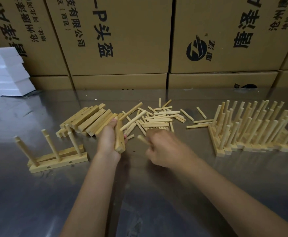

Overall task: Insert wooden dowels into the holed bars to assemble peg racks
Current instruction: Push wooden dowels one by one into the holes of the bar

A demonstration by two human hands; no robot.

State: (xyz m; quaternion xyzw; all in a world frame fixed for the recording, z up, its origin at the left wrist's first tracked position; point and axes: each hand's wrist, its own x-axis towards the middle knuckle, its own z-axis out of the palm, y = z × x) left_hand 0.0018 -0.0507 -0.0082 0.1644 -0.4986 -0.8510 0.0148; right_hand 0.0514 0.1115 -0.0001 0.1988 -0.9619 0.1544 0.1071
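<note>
The holed bar (119, 140) stands nearly on end in the left hand (109, 139), fingers and thumb wrapped round its middle, one drilled hole showing near its lower end. Two dowels (132, 120) angle out from its upper part toward 2 o'clock. The left forearm rises from 6 o'clock with the wrist straight and the thumb side turned up.

At 3 o'clock of the bar, the right hand (163, 147) hovers knuckles-up just above the tabletop (37, 202), blurred, its fingers curled and pinching a short dowel (142, 139) whose tip points toward the bar. That forearm comes in from 5 o'clock.

Beyond both hands, at 12 o'clock, loose dowels (160, 118) lie scattered in a heap on the steel. At 11 o'clock a stack of plain bars (90, 119) leans together. At 9 o'clock two finished racks (58, 159) lie side by side with their pegs upright and slightly tilted. Out at 3 o'clock a dense row of completed racks (252, 129) stands packed together, pegs bristling upward.

Behind the tabletop, cardboard cartons (122, 40) with printed characters form a wall, and white foam blocks (5, 72) are stacked at 10 o'clock.
</note>
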